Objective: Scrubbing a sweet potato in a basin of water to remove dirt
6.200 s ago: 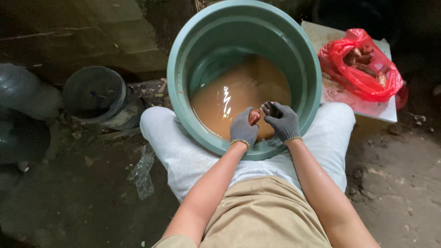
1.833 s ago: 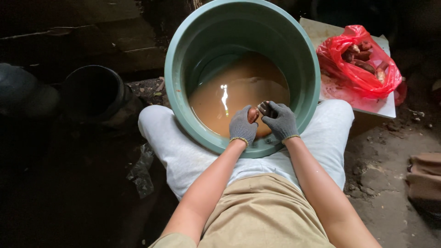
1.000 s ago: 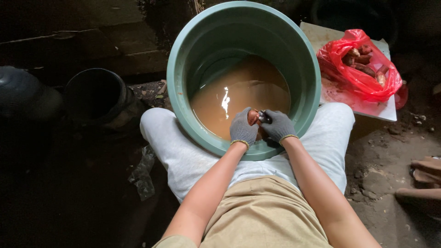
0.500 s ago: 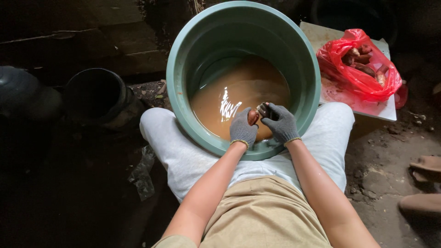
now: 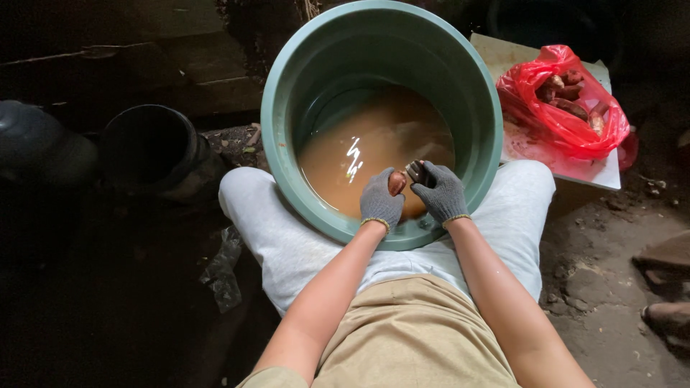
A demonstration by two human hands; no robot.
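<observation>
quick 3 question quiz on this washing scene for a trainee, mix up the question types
1. True or false: the green tub holds clear water.
2. Which hand holds the reddish-brown root? A) left hand B) right hand
3. Fill in: more roots lie in a red ____ to the person's right.

Key: 1 false, the water is muddy brown. 2 A. 3 plastic bag.
</observation>
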